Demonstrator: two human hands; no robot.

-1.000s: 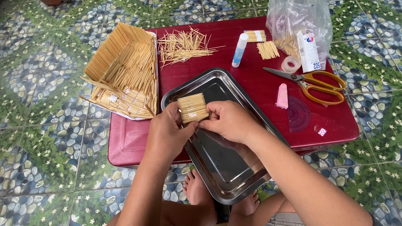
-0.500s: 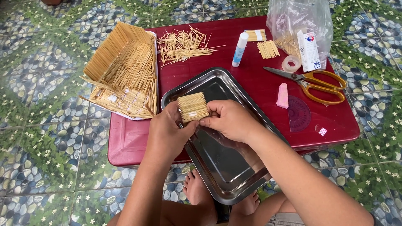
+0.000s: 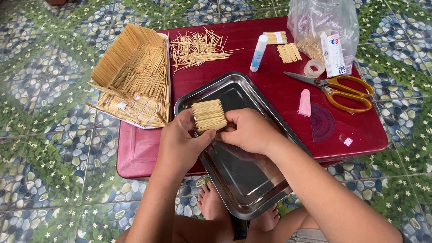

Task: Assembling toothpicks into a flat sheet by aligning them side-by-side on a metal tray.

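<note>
Head view: left hand (image 3: 180, 146) and right hand (image 3: 246, 130), fingers curled, both apparently gripping toothpick bundle (image 3: 209, 115) over steel tray (image 3: 252, 180)

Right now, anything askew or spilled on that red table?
Yes. The steel tray overhangs the red table's near edge, above the person's feet. A heap of loose toothpicks lies scattered at the back. Both hands, left hand and right hand, grip a neat toothpick bundle.
</note>
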